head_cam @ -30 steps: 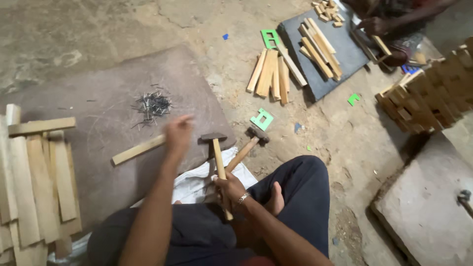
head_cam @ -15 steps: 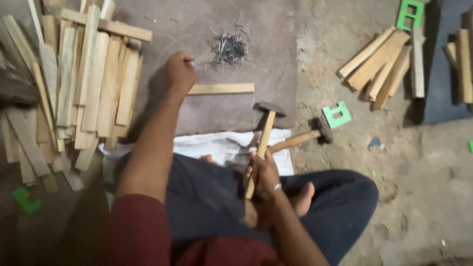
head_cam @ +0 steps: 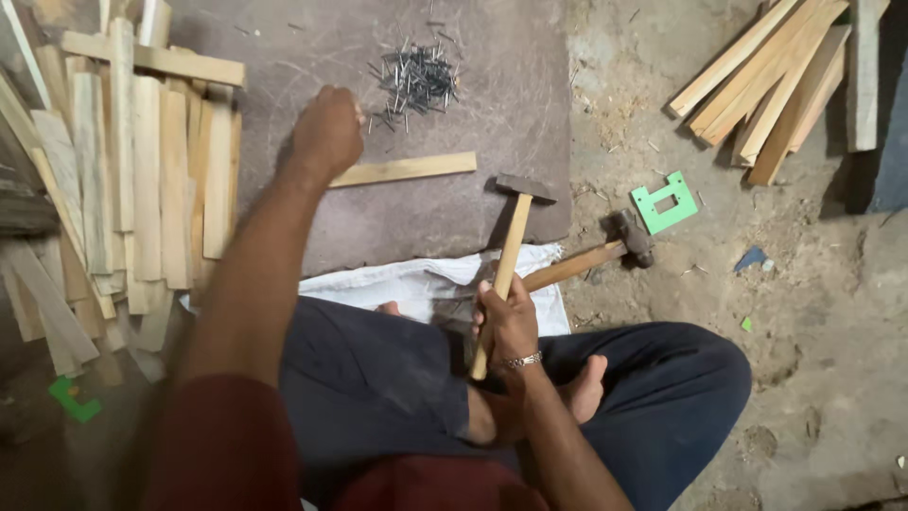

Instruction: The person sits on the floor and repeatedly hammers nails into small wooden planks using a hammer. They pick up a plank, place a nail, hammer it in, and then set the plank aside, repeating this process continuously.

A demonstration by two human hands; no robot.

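— Two hands at work? 
— Yes: right hand [head_cam: 508, 320] grips a wooden-handled hammer [head_cam: 511, 248], head over the mat's [head_cam: 445, 222] edge; left hand [head_cam: 326, 132], loosely curled, touches a pale wood strip [head_cam: 405, 170] beside scattered nails [head_cam: 416, 78].

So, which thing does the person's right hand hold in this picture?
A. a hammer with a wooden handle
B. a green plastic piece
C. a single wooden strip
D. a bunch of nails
A: the right hand is closed around the wooden handle of a hammer, whose metal head points away from the body above the dark mat.
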